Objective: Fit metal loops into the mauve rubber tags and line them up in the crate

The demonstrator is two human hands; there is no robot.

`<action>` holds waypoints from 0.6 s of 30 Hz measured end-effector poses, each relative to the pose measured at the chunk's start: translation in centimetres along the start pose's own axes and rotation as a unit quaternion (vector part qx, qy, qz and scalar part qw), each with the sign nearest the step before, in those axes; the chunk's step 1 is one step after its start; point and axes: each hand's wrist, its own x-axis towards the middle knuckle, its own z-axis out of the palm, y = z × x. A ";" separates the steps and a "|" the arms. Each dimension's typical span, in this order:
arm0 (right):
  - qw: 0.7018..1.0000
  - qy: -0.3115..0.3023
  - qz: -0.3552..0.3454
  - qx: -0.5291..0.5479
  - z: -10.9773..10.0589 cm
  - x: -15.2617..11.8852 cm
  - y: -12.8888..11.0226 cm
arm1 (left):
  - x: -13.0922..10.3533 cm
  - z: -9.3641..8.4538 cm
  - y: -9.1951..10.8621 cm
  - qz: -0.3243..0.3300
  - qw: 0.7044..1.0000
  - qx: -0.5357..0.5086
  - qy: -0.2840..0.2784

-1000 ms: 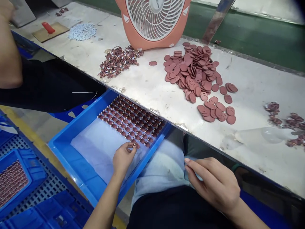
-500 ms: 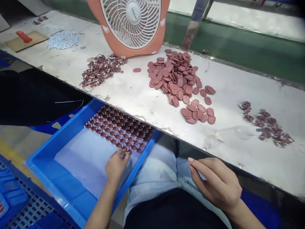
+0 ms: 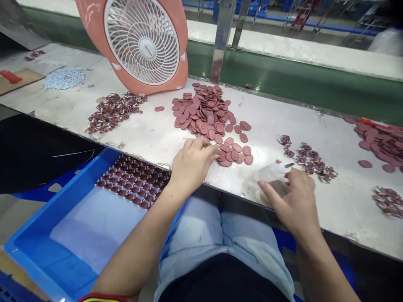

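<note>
My left hand [image 3: 192, 162] is over the table's front edge. Its fingers are loosely bent and apart, with the tips at the near left side of a pile of dull red oval pieces [image 3: 225, 154]; no piece shows in it. My right hand [image 3: 296, 197] is around a translucent white squeeze bottle [image 3: 267, 173] with a thin metal tip, thumb on the near side and fingers on the far side. The bottle leans low over the table, tip pointing right, beside small dark red pieces [image 3: 310, 157]. Part of the bottle is behind the hand.
A blue tray [image 3: 34, 233] at lower left holds rows of dark red pieces [image 3: 132, 180] on a pale sheet. An orange fan [image 3: 181, 69] stands at the back of the white table [image 3: 267, 113]. Other heaps include dark pieces [image 3: 111, 110], pale blue bits [image 3: 64, 78] and ovals [image 3: 382, 144] at right.
My left hand has left the row in the tray and come up to the oval pieces. My right hand has moved from above the lap to the bottle, which has turned slightly. The view has swung right.
</note>
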 end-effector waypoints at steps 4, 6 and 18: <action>0.997 -0.022 0.017 0.072 0.3 0.5 -0.3 | 2.1 0.4 -0.2 0.001 0.997 0.003 -0.074; 0.991 -0.011 0.036 0.131 0.4 0.2 -0.8 | 1.9 0.4 -0.4 -0.002 0.997 -0.010 -0.072; 0.839 -0.161 0.112 0.507 0.2 -1.4 -6.4 | -6.3 -2.8 4.8 -0.062 0.927 -0.367 -0.048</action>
